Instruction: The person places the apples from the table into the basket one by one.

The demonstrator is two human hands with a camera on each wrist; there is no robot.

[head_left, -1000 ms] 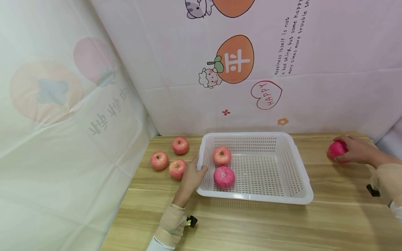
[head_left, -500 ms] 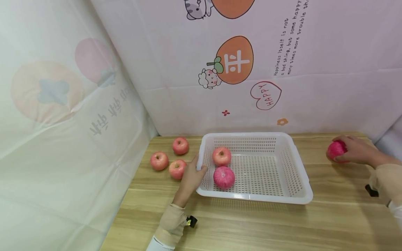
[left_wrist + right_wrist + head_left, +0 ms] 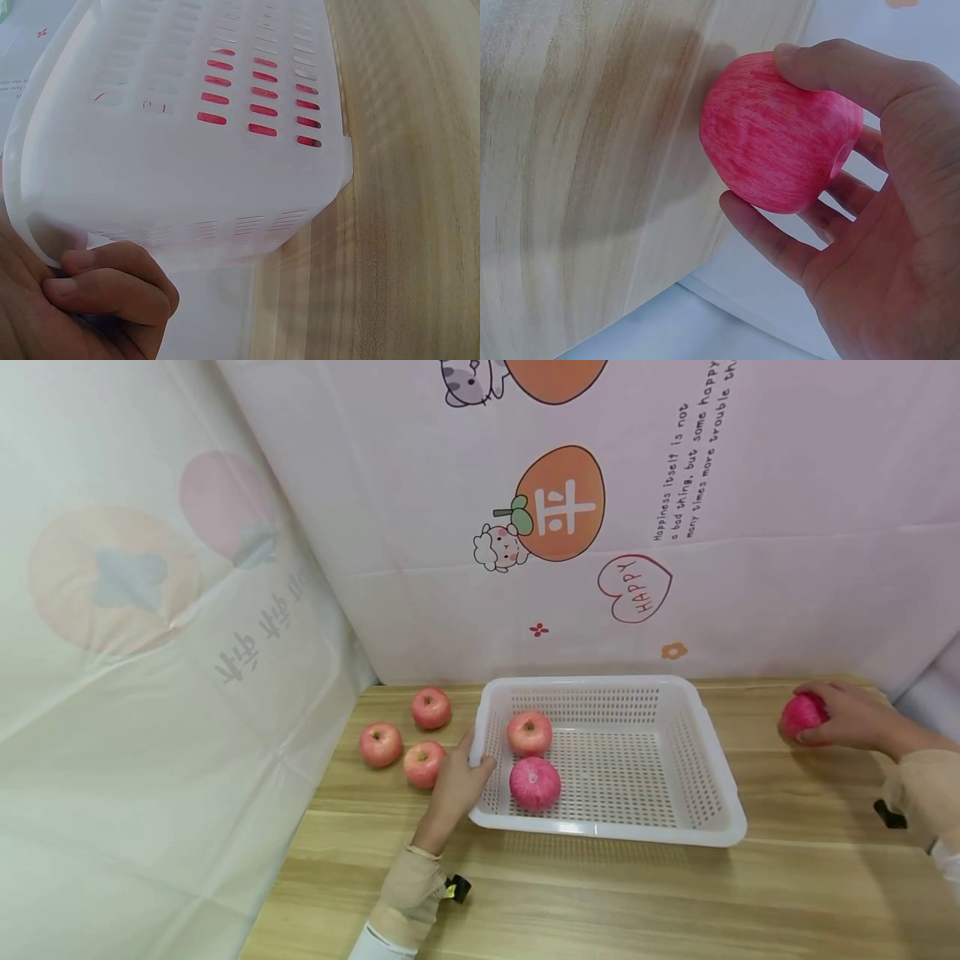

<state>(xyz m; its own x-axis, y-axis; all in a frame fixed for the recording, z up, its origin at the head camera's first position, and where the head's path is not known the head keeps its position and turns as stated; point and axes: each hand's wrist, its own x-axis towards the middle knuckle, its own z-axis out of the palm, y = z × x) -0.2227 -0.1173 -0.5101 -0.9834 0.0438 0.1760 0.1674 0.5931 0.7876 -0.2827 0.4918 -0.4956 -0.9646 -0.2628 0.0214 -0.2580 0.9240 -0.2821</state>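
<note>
A white perforated plastic basket (image 3: 615, 831) stands at the middle of the table. At its left end my left hand (image 3: 459, 785) grips the rim, and in the left wrist view the fingers (image 3: 112, 289) curl under it. Inside the basket are a light red apple (image 3: 529, 734) and a deeper pink apple (image 3: 535, 784), side by side. Far to the right, my right hand (image 3: 862, 718) holds another deep pink apple (image 3: 802, 718). The right wrist view shows thumb and fingers around this apple (image 3: 780, 135), which is at or just above the tabletop; I cannot tell which.
Left of the basket sit three light red apples (image 3: 380, 744), one close to my left hand. The wooden table (image 3: 600, 902) ends at the back against a printed white cloth (image 3: 450, 610). Another cloth (image 3: 187, 735) hangs along the left side.
</note>
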